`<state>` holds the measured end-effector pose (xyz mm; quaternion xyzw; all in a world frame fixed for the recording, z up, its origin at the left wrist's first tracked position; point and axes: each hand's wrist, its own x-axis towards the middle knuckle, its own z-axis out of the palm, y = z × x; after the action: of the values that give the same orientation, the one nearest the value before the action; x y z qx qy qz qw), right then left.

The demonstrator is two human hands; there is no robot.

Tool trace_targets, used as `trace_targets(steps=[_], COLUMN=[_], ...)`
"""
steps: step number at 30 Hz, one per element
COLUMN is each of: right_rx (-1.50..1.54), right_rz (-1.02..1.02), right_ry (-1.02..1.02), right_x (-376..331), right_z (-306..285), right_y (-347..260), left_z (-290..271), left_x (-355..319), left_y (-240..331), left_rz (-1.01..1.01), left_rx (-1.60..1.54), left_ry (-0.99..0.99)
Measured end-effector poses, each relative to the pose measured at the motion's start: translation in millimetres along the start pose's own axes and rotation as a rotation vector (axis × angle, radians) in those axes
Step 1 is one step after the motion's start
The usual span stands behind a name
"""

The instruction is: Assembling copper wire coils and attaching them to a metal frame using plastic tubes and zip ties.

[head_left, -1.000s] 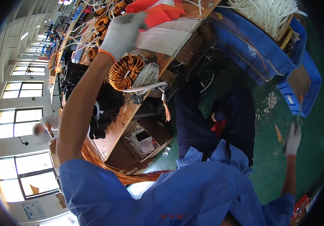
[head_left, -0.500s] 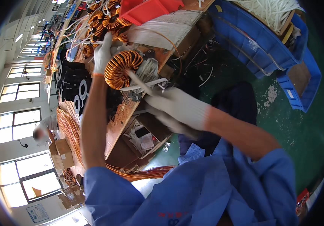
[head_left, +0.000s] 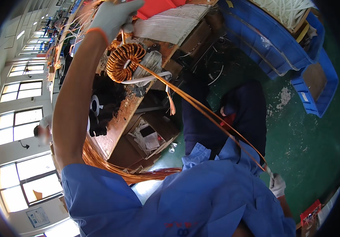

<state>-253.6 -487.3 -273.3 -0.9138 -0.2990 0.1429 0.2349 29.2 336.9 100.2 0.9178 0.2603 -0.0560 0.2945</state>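
Observation:
A copper-wound ring coil stands on the workbench against a plastic-wrapped block. Above it, my gloved left hand is closed, with a copper wire at its fingertips; the exact grip is partly hidden. Two long strands of copper wire run taut from the coil's centre across my lap. They end at a pale rod at the far lower right. My gloved right hand is wrapped round that rod. A white band lies under the coil.
A red bin is at the bench's back. Blue crates stand on the right, one with white tubing. Copper wire bundles hang past the bench's near end. An open box sits below. Another person is far left.
My right hand has moved from beside the coil to the far lower right, drawing copper strands out through its centre. My left hand has lifted from behind the coil to above it.

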Motion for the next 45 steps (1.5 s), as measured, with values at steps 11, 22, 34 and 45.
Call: trace_targets(steps=[11, 22, 34, 45], right_rx=[0.23, 1.659, 0.482, -0.124], right_rz=[0.66, 0.102, 0.037, 0.275], right_ry=[0.207, -1.069, -0.614, -0.115], right_x=[41, 436, 265, -10], right_z=[-64, -105, -122, -12], right_y=[173, -401, -236, 14], left_z=[120, 29, 54, 14], left_x=[-125, -19, -27, -88], left_y=[71, -61, 29, 0], left_rz=[0.901, -0.014, 0.462, 0.295], left_rx=[0.884, -0.92, 0.467, -0.02], left_ry=[-0.445, 0.339, 0.118, 0.485])
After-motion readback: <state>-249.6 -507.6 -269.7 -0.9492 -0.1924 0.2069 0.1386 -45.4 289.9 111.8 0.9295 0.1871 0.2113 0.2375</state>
